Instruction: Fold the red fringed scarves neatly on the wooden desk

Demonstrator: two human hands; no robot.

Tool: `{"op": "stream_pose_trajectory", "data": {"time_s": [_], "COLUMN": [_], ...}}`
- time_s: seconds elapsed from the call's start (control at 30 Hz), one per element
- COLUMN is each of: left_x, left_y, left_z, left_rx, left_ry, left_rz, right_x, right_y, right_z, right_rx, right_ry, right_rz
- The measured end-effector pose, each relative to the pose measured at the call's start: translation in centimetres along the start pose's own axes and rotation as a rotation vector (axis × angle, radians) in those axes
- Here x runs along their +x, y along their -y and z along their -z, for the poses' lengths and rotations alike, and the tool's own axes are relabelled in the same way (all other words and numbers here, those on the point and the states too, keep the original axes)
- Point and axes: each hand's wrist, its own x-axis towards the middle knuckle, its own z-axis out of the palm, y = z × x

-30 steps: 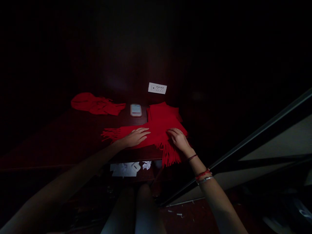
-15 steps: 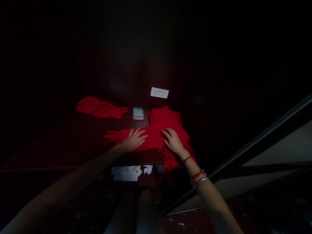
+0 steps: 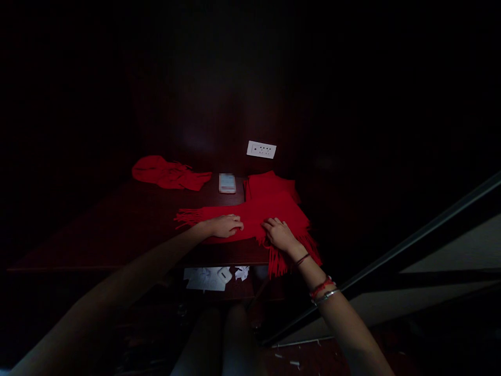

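A red fringed scarf [image 3: 250, 214] lies spread across the dark wooden desk, tassels at its left end and more hanging over the front edge at the right. On its left half, my left hand [image 3: 227, 226] rests with the fingers curled in on the cloth. My right hand [image 3: 279, 234] is bent over the right part, just above the tassels, its fingertips closed on the fabric. The cloth between the fingers of either hand is hidden. Behind the scarf, and partly under it, is a folded red cloth [image 3: 270, 184].
Another red fringed scarf [image 3: 168, 173] lies crumpled at the back left. A small pale rectangular object [image 3: 227, 183] sits near the wall, below a white socket plate [image 3: 261, 150]. Under the desktop [image 3: 129, 224], a shelf holds paper [image 3: 199, 278], a white device [image 3: 224, 275] and crumpled paper [image 3: 241, 272].
Both hands have gone from spread, flat fingers to curled ones on the scarf. The whole view has shifted slightly, with the desk things now a bit further right.
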Motion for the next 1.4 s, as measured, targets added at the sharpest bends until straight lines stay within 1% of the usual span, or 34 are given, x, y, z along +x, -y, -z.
{"op": "stream_pose_trajectory", "data": {"time_s": [0.07, 0.17, 0.2, 0.27, 0.33, 0.37, 0.43, 0.47, 0.53, 0.6, 0.67, 0.7, 0.77, 0.8, 0.87, 0.93, 1.07, 1.1, 1.2, 1.23, 1.27, 1.33, 1.4], "left_x": [-0.7, -1.6, -1.7, -1.4, -0.9, -0.7, -0.6, -0.8, -1.5, -2.3, -2.9, -3.1, -3.2, -3.3, -3.5, -3.9, -4.8, -5.0, -5.2, -5.2, -5.2, -5.5, -6.1], "left_y": [0.0, 0.0, 0.0, -0.3, -0.6, -0.8, -0.9, -0.7, 0.0, 0.9, 1.6, 1.9, 2.3, 2.4, 2.6, 2.7, 3.0, 3.1, 3.4, 3.6, 3.8, 4.2, 4.5], "left_z": [0.4, 1.3, 1.5, 1.8, 1.6, 1.4, 1.0, 0.8, 0.7, 0.7, 0.7, 0.6, 0.2, -0.1, -0.6, -1.0, -1.1, -1.0, -0.6, -0.5, -0.3, 0.3, 1.0], "left_rx": [-0.029, -0.080, -0.092, -0.105, -0.125, -0.142, -0.176, -0.183, -0.189, -0.191, -0.161, -0.127, -0.060, -0.042, -0.043, -0.056, -0.009, -0.011, -0.041, -0.031, -0.009, 0.032, 0.040], "left_ry": [0.068, 0.219, 0.237, 0.177, 0.114, 0.121, 0.216, 0.266, 0.321, 0.345, 0.299, 0.242, 0.145, 0.136, 0.182, 0.205, 0.069, 0.065, 0.115, 0.100, 0.061, -0.017, -0.055], "left_rz": [0.027, 0.127, 0.156, 0.183, 0.188, 0.196, 0.252, 0.309, 0.420, 0.489, 0.533, 0.536, 0.507, 0.484, 0.458, 0.455, 0.420, 0.428, 0.465, 0.455, 0.427, 0.321, 0.206], "right_x": [0.0, 0.0, 0.1, 0.4, 0.7, 0.8, 0.8, 0.7, 0.5, 0.2, 0.1, 0.1, 0.3, 0.5, 0.7, 1.0, 1.4, 1.5, 1.8, 1.9, 2.0, 2.2, 2.3], "right_y": [-0.3, -0.6, -0.6, -0.5, -0.1, 0.1, 0.5, 0.6, 0.8, 0.9, 1.2, 1.6, 2.7, 3.4, 4.9, 6.1, 7.0, 7.1, 7.5, 7.8, 8.1, 8.6, 8.9], "right_z": [0.1, 0.1, 0.1, 0.3, 0.4, 0.4, 0.3, 0.2, -0.1, -0.2, 0.0, 0.1, 0.4, 0.4, 0.2, -0.3, -0.9, -0.8, -0.3, -0.1, 0.1, 0.3, 0.4], "right_rx": [0.003, 0.036, 0.055, 0.091, 0.116, 0.121, 0.126, 0.128, 0.132, 0.132, 0.124, 0.116, 0.094, 0.088, 0.088, 0.087, 0.004, -0.019, -0.044, -0.040, -0.034, -0.031, -0.041], "right_ry": [0.029, 0.069, 0.085, 0.121, 0.161, 0.179, 0.203, 0.205, 0.198, 0.191, 0.187, 0.169, 0.084, 0.029, -0.047, -0.047, -0.013, -0.011, -0.034, -0.044, -0.052, -0.042, -0.012], "right_rz": [0.022, 0.058, 0.066, 0.072, 0.065, 0.050, 0.007, -0.012, -0.031, -0.025, -0.026, -0.027, 0.001, 0.036, 0.123, 0.174, 0.182, 0.200, 0.288, 0.314, 0.331, 0.347, 0.349]}}
